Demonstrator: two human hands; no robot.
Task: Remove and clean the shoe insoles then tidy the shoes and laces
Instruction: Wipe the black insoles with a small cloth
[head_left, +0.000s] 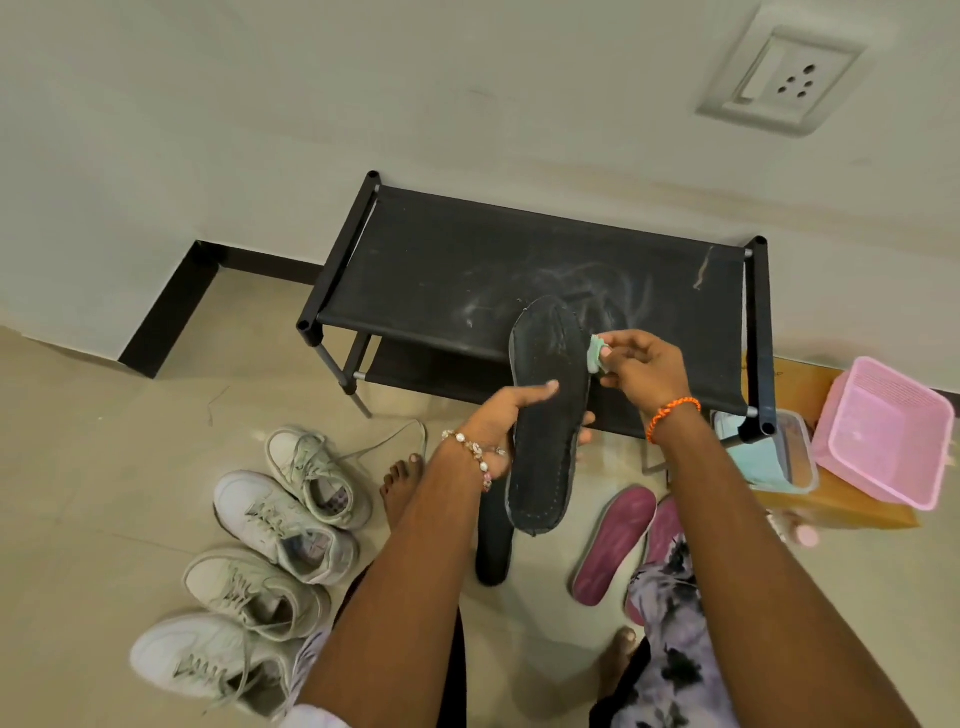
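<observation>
My left hand (506, 421) grips a black insole (548, 410) around its middle and holds it upright in front of the shoe rack. A small green wipe (596, 354) is pinched in my right hand (641, 371) and touches the insole's right edge near the toe end. A second black insole (493, 551) lies on the floor below, partly hidden by the held one. Two maroon insoles (613, 545) lie on the floor to the right. Several white lace-up sneakers (283, 519) stand in a row at the left, with loose laces.
A low black shoe rack (467, 260) with a dusty top stands against the wall. At the right, a pink plastic basket (883, 431) and a clear container (779, 457) sit on a wooden board. My bare feet (400, 488) rest on the beige tile floor.
</observation>
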